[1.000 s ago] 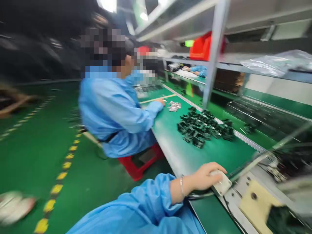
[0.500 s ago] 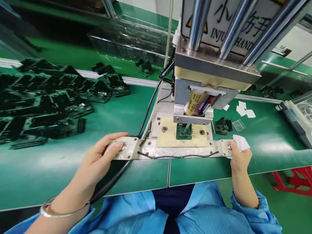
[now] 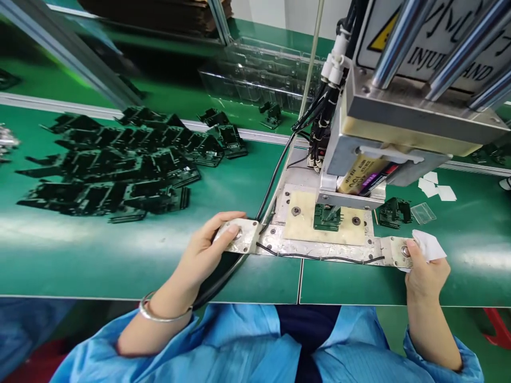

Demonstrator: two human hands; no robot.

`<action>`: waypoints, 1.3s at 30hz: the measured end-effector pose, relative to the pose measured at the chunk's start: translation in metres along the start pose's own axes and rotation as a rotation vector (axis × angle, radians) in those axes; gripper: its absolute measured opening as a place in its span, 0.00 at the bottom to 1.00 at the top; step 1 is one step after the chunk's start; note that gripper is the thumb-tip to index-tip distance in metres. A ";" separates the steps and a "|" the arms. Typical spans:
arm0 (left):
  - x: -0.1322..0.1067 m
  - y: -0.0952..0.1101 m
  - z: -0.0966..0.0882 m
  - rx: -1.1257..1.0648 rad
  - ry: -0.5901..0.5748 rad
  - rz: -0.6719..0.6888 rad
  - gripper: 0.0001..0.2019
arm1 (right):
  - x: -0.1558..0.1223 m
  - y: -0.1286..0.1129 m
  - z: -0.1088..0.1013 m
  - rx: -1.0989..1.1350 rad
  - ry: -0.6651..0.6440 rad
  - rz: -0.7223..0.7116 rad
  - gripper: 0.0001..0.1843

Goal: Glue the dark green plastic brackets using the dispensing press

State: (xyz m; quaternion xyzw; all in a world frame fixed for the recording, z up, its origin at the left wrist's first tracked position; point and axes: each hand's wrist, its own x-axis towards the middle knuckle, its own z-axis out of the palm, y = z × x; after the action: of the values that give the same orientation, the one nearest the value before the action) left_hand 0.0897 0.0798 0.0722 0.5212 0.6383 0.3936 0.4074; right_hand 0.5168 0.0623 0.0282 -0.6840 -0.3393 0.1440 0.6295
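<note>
My left hand (image 3: 209, 250) rests on the left button plate (image 3: 239, 235) of a metal bar, thumb on the button. Beside the right button (image 3: 405, 251), my right hand (image 3: 425, 271) is closed on a white cloth (image 3: 430, 246), thumb at the button. Between them a black-green part (image 3: 327, 217) sits on the cream fixture block (image 3: 303, 223) under the press head (image 3: 399, 133), which is lowered over it.
A pile of black parts (image 3: 115, 165) lies on the green bench at left. Clear plastic trays (image 3: 259, 80) stand at the back. Another black part (image 3: 393, 211), a clear piece (image 3: 423, 213) and white squares (image 3: 433, 187) lie right of the fixture. A black cable (image 3: 271, 186) runs to the press.
The view swung from a co-worker on the left to the press in front of me. Over the last half second both hands stay on the two buttons and the head looks lower.
</note>
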 end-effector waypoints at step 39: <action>0.019 0.072 0.003 0.454 0.079 0.648 0.14 | -0.003 -0.046 0.000 -0.395 0.048 -0.777 0.16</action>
State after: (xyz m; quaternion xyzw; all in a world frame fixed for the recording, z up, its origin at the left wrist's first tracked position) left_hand 0.1145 0.1092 0.1359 0.7568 0.5268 0.3704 0.1118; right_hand 0.5015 0.0587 0.0713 -0.6160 -0.5777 -0.1875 0.5016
